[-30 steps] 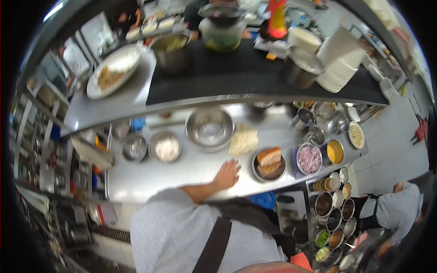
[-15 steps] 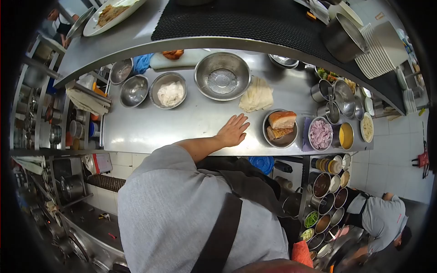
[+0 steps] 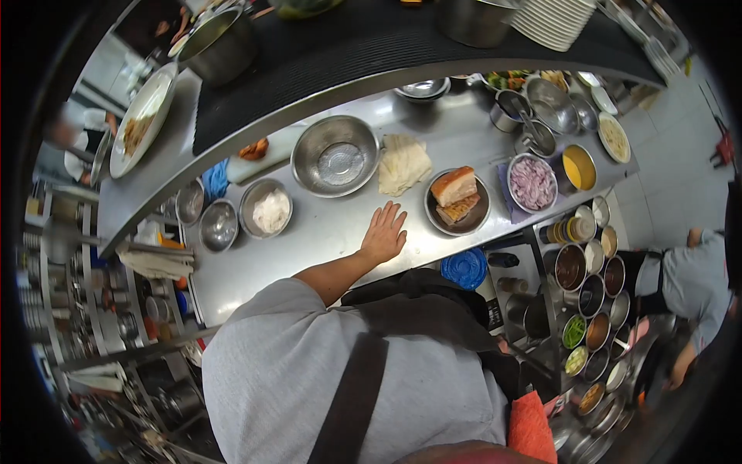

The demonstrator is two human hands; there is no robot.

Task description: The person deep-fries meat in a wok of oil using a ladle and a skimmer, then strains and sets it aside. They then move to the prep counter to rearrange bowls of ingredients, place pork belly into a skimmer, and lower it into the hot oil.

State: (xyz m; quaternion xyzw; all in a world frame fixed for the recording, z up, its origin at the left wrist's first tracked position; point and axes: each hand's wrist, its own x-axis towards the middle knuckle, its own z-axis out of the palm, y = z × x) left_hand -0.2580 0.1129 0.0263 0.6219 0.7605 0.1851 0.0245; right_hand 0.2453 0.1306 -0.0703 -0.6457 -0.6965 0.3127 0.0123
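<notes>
My left hand lies palm down on the steel table, fingers slightly spread, with nothing in it. Just beyond the fingertips is a pale, crumpled folded cloth. To the right of the hand stands a metal bowl holding two pieces of what looks like pork belly. A large steel bowl sits behind the hand to the left, with nothing visible in it. Left of that, a smaller bowl holds a white, creamy-looking mass. My right hand is out of view.
A raised shelf with a black mat crosses above the table's back. On the right stand a bowl of pinkish chopped food and a pot of yellow liquid. Filled containers line the lower right, beside another person.
My view has turned, so the table now slants up to the right. My left hand stays flat on the table, and the person at right shows farther right and higher.
</notes>
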